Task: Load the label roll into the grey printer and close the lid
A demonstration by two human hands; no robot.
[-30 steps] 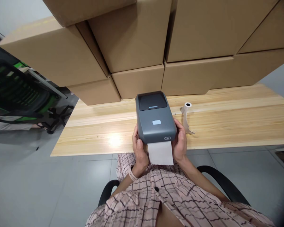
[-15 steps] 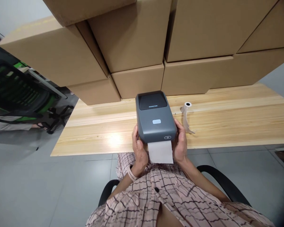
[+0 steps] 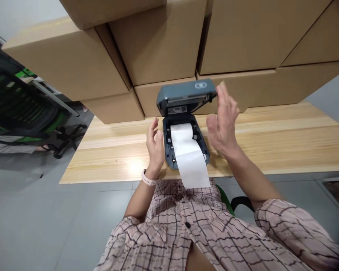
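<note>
A dark grey label printer [image 3: 167, 160] sits at the table's front edge with its lid [image 3: 183, 90] raised and tilted back. Inside lies a white paper roll [image 3: 181, 131]; its loose strip [image 3: 194, 169] runs out over the front and hangs past the table edge. My right hand [image 3: 223, 120] has its fingers stretched up at the lid's right front corner, seemingly touching it. My left hand [image 3: 155, 145] stands upright beside the printer's left side, fingers apart and holding nothing. The small roll on the table, visible before, is hidden behind my right hand.
Stacked cardboard boxes [image 3: 164, 49] rise along the back of the wooden table [image 3: 110, 150], close behind the lid. To the left, beyond the table, is a black and green office chair [image 3: 22, 116] with a person's leg near it.
The printer's lid has swung up from closed, exposing the roll inside. Both hands have left the printer's lower sides; my right hand has risen to the lid's corner.
</note>
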